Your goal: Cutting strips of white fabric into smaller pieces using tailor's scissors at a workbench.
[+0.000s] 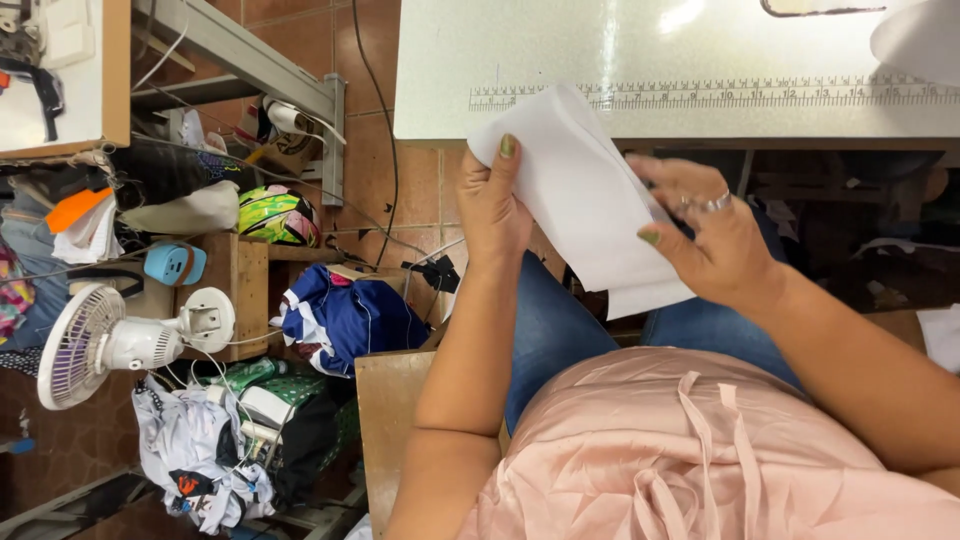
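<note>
- Two hands held a white fabric piece [585, 200] over the lap, below the table edge [670, 140].
- Left hand [492, 205] pinched its upper corner, thumb on top.
- Right hand [715, 240] clamped the opposite edge; even tension would have kept it flat.

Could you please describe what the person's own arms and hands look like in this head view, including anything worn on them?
Both forearms are bare, with no sleeves showing. The left hand has green-painted nails, clearest on the thumb. The right hand also has a green-painted thumbnail and wears a silver-coloured ring on one finger. No watch, bracelet or glove is visible on either wrist.
</note>
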